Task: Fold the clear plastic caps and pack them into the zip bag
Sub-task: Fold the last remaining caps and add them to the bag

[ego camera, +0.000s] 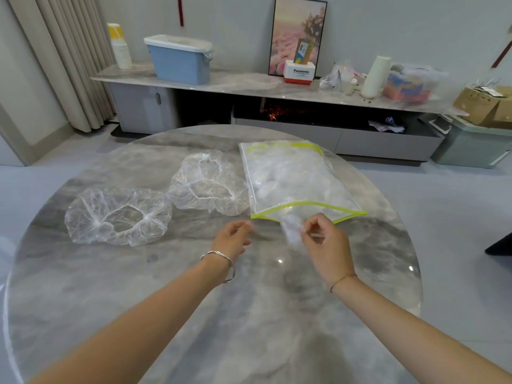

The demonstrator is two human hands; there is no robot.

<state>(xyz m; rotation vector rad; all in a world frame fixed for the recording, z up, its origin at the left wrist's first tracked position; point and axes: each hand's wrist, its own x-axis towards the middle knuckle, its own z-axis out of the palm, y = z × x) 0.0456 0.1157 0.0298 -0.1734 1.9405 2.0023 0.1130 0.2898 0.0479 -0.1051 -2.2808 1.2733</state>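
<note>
- Head view: the right hand (324, 242) pinches a folded cap (289, 228) at the zip bag's (293, 178) open near mouth. The left hand (232, 239), just left of that mouth, is loosely curled and holds nothing.
- One spread cap (207, 184) lies just beside the bag's left edge, and a second spread cap (117, 216) lies further left.
- The film looks light, limp and slippery, so it is best pinched at the gathered rim.
- The table (249, 314) lies bare nearer than the bag, and its rim curves near the bag's right corner.
</note>
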